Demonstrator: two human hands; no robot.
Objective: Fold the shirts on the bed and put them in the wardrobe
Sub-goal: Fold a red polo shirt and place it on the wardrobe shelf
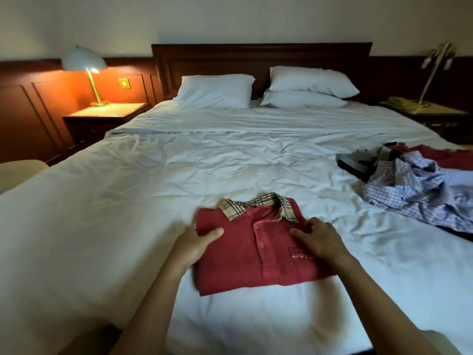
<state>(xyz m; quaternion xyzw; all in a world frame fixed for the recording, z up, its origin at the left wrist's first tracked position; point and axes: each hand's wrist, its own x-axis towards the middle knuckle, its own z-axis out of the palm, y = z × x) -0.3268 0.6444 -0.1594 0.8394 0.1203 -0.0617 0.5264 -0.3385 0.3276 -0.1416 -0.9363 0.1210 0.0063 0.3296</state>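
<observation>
1. Bed point(230, 162): white, creased sheet, filling most of your view. Everything for the task lies on it.
2. Headboard point(261, 62): dark wood, against the wall at the far end.
3. Pillows: one single pillow point(215, 90) on the left; two stacked pillows point(312, 82) on the right, all white, leaning at the headboard.
4. Loose pile point(409, 183): unfolded, at the bed's right edge, well apart from your hands. A crumpled blue checked shirt point(422, 198) lies on top, a red garment point(450, 156) behind it, and a dark item point(352, 162) at its left side that is too unclear to name.
5. Red shirt point(243, 254): folded into a rectangle, front up, buttons and chest pocket showing, checked collar point(256, 204) pointing to the pillows. It lies flat on the near middle of the bed, right in front of you.
6. Left bedside bench point(107, 115): carries a lit lamp point(87, 65) with a pale shade.
7. Right bedside bench point(435, 112): carries a brass lamp point(435, 73), unlit, and a telephone point(399, 102).
8. Your left hand point(197, 242): grip clamped on the red shirt's left edge, thumb on top, fingers out of sight under the fabric.
9. Your right hand point(320, 239): lies on the shirt's right side, thumb stretched across the cloth, fingers bent. You cannot tell whether this grip pinches the edge or only presses.
10. Wall switch plate point(124, 83): small, beside the lit lamp.
</observation>
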